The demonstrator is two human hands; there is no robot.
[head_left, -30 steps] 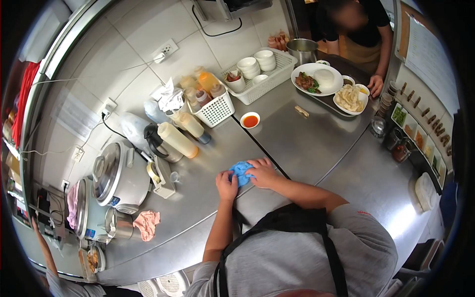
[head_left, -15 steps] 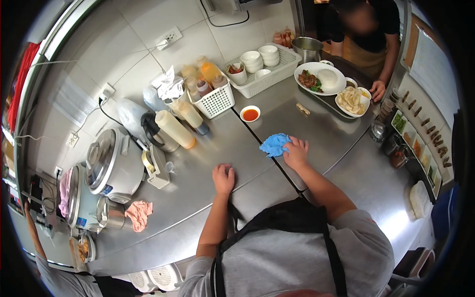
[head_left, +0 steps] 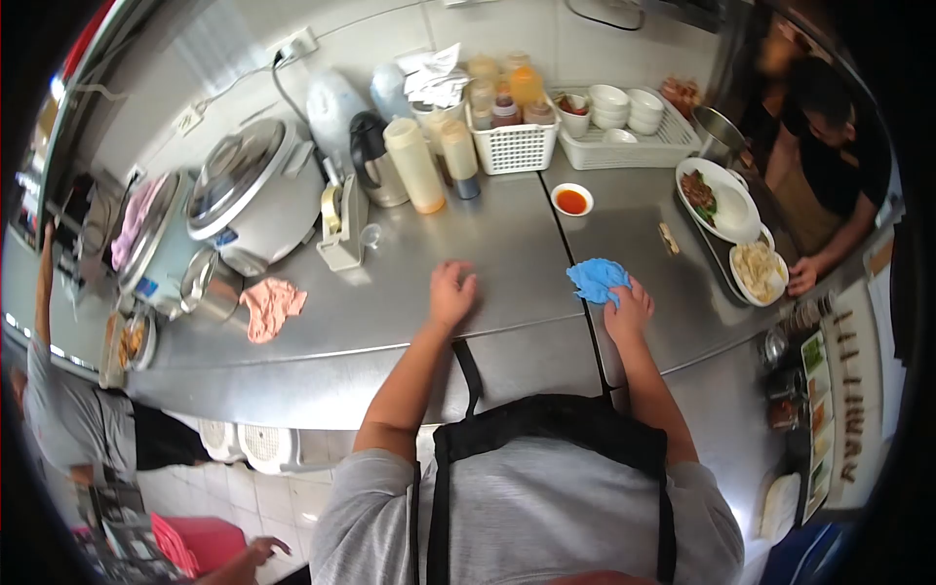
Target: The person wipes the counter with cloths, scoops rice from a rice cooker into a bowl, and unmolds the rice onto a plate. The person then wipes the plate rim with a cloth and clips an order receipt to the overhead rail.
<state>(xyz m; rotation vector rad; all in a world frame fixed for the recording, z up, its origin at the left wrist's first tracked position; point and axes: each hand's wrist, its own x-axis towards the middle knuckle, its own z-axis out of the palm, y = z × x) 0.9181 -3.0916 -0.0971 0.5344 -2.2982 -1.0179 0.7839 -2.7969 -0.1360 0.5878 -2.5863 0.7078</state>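
My right hand (head_left: 629, 310) grips one side of a crumpled blue cloth (head_left: 597, 280) against the steel counter (head_left: 517, 244), beside a dark seam. Further left, my left hand (head_left: 452, 294) is at the counter with its fingers apart and nothing in it. A small white bowl of orange-red sauce (head_left: 572, 200) sits beyond the cloth. To the cloth's right lies a small crumpled light-brown scrap (head_left: 669, 238). Two pale squeeze bottles (head_left: 414, 168) stand beyond my left hand.
Rice cookers (head_left: 255, 195), a pink cloth (head_left: 272, 308) and a tape dispenser (head_left: 341, 229) are on the left. At the back stand a sauce basket (head_left: 514, 146) and a bowl rack (head_left: 624, 153). Another person's hand (head_left: 803, 277) is beside the food tray at right.
My view has turned, so the counter appears rotated and shifted. My left hand's fingers are more spread. The blue cloth remains in my right hand. Another person's arm and a pink bin now show at lower left.
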